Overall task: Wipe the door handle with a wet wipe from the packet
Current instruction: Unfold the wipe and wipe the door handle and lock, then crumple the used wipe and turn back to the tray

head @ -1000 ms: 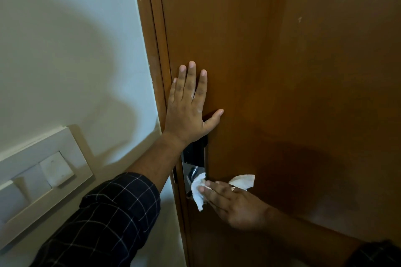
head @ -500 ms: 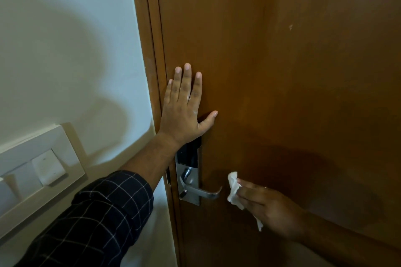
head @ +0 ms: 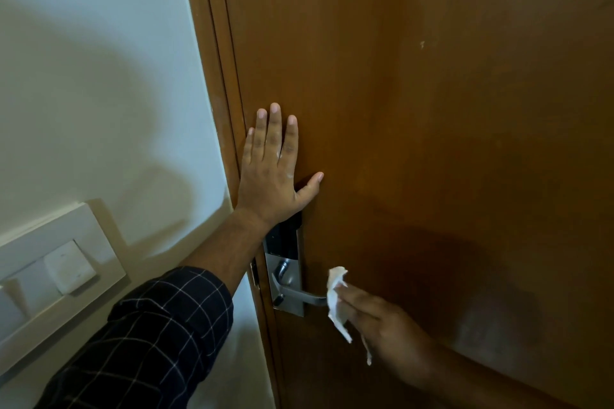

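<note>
A silver lever door handle (head: 300,294) sticks out to the right from a steel lock plate (head: 292,276) on the brown wooden door (head: 432,109). My right hand (head: 385,322) pinches a crumpled white wet wipe (head: 335,300), which touches the free tip of the lever and hides it. My left hand (head: 275,173) lies flat on the door just above the lock, fingers spread and pointing up, holding nothing. The black upper part of the lock is partly hidden under that wrist. No packet is in view.
The door frame (head: 216,93) runs down the left of the door beside a pale wall (head: 99,76). A white switch panel (head: 56,272) is mounted on the wall at lower left. My dark checked sleeve (head: 149,342) crosses the lower left.
My right hand slid the wipe off the lock plate and out to the right past the lever, then came back a little so the wipe meets the lever's tip. My left hand stayed flat on the door.
</note>
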Demonstrator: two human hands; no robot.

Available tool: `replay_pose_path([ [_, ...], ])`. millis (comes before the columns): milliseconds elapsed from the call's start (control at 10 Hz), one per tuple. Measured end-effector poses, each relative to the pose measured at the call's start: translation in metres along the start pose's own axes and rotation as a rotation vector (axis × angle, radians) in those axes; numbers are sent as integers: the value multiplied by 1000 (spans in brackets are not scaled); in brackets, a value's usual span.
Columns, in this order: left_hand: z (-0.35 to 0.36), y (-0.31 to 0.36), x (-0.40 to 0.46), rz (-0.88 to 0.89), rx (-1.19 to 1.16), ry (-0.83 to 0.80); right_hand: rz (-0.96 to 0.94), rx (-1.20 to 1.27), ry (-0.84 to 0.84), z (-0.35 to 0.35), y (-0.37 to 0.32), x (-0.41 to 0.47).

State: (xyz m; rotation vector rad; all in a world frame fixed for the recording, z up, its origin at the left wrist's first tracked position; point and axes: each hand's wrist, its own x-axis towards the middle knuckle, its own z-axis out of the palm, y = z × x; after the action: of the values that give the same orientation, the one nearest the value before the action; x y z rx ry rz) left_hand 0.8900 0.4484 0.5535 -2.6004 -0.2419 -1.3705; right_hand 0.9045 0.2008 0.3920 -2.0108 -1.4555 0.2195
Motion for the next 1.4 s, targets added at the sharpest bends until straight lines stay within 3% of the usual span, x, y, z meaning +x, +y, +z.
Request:
replay_pose_path([
  [100, 0, 1, -1, -3, 2, -2, -285, -542, 61, 16, 1, 14],
  [200, -1, -1, -1, -3, 11, -37, -250, -627, 161, 20, 13, 14],
  [300, -4, -1, -1, 0, 19, -79, 123, -266, 299, 27, 38, 3],
  [400, -12, 9, -6, -61, -35, -127, 219, -76, 324, 21, 38, -14],
  [600, -27, 66, -98, 155, -376, -300, 338, 254, 568, -9, -2, -20],
  [800, -33, 108, -150, -262, -1000, -662, 311, 563, 669, -33, -44, -35],
  [900, -39, 122, -163, -462, -1271, -768, 364, 563, 704, -27, -56, -53],
  [1000, -46, 139, -178, -535, -1420, -866, 444, 583, 726, -20, -63, -72],
  [1200, -66, 173, -192, -727, -1295, -742, 528, 725, 656, -21, -60, -114],
  [1400, -90, 203, -199, -997, -1230, -563, 552, 818, 452, -26, -51, -153],
])
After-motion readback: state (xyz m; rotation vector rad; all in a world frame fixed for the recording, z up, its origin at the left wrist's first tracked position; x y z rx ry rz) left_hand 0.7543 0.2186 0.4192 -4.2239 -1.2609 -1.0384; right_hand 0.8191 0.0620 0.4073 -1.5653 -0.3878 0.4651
